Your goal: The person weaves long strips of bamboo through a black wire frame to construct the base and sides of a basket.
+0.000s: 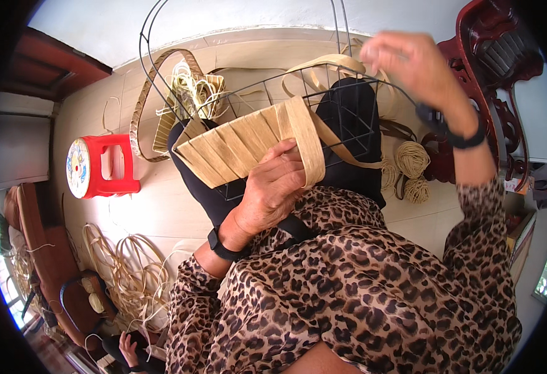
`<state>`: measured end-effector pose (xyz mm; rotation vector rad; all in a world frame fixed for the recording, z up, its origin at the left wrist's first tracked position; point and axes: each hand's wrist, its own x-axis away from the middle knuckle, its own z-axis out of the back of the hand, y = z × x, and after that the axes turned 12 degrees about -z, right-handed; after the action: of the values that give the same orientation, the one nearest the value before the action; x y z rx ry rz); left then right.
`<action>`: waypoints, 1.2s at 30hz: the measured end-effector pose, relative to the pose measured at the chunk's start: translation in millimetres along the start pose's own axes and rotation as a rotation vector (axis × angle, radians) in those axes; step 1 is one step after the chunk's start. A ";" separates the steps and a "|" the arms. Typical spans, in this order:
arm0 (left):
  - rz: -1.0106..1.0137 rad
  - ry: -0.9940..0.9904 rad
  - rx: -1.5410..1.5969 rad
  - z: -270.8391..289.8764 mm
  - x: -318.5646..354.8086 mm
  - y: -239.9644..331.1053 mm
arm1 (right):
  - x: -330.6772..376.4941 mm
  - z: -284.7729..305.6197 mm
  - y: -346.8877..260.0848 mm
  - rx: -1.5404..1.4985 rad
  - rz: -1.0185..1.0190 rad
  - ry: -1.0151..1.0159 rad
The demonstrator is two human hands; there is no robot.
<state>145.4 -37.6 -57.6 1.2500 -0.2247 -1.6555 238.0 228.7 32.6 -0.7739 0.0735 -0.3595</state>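
Observation:
A dark wire basket frame [348, 118] rests on my lap, its tall wire handle loop rising toward the wall. Flat tan straw strips [236, 149] are woven along its near side. My left hand [273, 187] grips the frame's edge, pressing the last wrapped strip against the wire. My right hand [410, 62] is raised above the frame's far right corner, fingers pinched on the free end of a tan strip [323, 65] that loops over the rim.
A red plastic stool [102, 165] lies tipped on the tiled floor at the left. Loose straw bundles [189, 93] and coils [130, 274] lie around, balls of twine [410, 159] at the right. A dark carved wooden chair [498, 75] stands at right. Another person's hand [127, 343] shows at the bottom left.

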 end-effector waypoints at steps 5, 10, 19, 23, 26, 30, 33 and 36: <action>0.087 0.010 0.005 -1.6 9.7 -5.6 | -24.3 8.8 75.8 -0.359 -0.215 0.197; 0.153 0.117 -0.010 0.0 6.4 5.9 | -7.9 43.3 74.6 -0.114 -0.203 0.189; 0.125 0.030 -0.093 -0.2 10.7 16.2 | 61.4 -126.2 -32.8 -0.325 0.214 -0.077; 0.121 0.036 -0.085 4.0 14.1 17.2 | 60.6 -145.3 -37.2 -0.422 0.371 0.070; 0.173 0.020 0.046 9.7 15.0 8.8 | 60.4 -150.2 -32.6 -0.457 0.407 0.063; 0.262 -0.021 0.202 17.9 13.0 1.8 | 62.0 -154.2 -27.2 -0.406 0.488 0.118; 0.362 -0.012 0.320 27.1 15.1 0.7 | 62.8 -154.9 -26.5 -0.402 0.535 0.121; 0.393 0.135 0.482 30.7 12.0 1.3 | 66.5 -166.2 -22.9 -0.498 0.571 0.062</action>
<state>122.1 -59.8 -50.4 1.5476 -0.7702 -1.2061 261.2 79.4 -66.1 -1.1881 0.4453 0.1906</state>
